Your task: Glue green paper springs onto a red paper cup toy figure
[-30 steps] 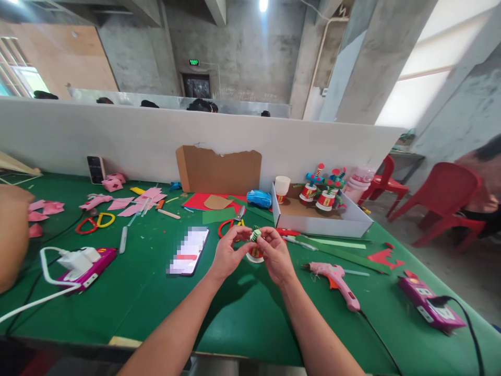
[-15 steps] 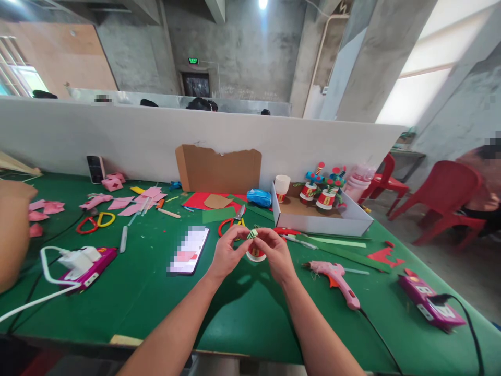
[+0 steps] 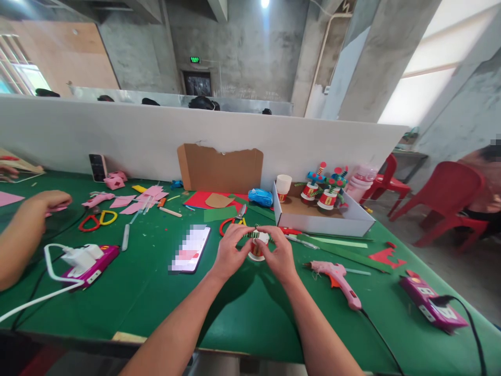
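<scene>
An upturned red-and-white paper cup [image 3: 257, 256] stands on the table between my hands, its white base facing up. Green-and-black folded paper strips [image 3: 253, 235] show at its top and sides. My left hand [image 3: 231, 250] is closed at the cup's left, thumb and fingertips at the folded strip. From the other side my right hand [image 3: 280, 253] curls round the cup, its thumb in front and index finger behind the top. Fingers partly hide the strips and the exact contact. Just behind sit red-and-yellow scissors [image 3: 230, 224].
A pink glue gun [image 3: 336, 277] lies right, near a purple power strip [image 3: 432, 303]. A phone [image 3: 190, 249] lies left. The white box [image 3: 324, 222] holds paper-cup figures. At far left a co-worker's hand [image 3: 55, 201] touches pink paper.
My hands have shifted from pinching the folded strip above the cup to around the cup's top, baring its white base. The co-worker's arm has reached further onto the table.
</scene>
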Demonstrator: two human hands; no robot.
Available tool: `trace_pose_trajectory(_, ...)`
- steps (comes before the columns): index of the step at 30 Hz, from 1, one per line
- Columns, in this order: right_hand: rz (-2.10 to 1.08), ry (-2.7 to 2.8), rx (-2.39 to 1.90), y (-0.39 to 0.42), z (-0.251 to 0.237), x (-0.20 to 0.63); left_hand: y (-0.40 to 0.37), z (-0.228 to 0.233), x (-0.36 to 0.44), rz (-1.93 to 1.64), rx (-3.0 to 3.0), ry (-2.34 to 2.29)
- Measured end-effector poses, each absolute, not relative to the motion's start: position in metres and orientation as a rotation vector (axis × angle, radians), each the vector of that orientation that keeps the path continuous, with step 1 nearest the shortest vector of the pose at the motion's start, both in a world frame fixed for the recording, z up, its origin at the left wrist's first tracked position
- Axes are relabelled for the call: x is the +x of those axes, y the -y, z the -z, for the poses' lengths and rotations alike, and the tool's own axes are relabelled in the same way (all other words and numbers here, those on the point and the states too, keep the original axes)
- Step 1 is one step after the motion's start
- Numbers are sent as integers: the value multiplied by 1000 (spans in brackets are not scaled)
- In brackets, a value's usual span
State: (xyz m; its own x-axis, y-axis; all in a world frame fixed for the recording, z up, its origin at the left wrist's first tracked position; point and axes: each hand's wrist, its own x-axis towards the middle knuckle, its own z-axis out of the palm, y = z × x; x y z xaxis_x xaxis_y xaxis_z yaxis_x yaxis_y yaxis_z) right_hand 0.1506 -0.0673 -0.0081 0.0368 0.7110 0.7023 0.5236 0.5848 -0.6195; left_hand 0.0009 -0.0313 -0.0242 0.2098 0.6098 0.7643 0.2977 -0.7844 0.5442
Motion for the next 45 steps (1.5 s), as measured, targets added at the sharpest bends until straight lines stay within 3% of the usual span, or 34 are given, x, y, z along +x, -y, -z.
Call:
trace_pose_trajectory(23,-290,1562,-1086,65,8,155,29,23,1,-1328,1610,-774)
trace_pose_trajectory(45,-272,1606,-1054,68,4,154,26,27,2,-1405,1585,-726)
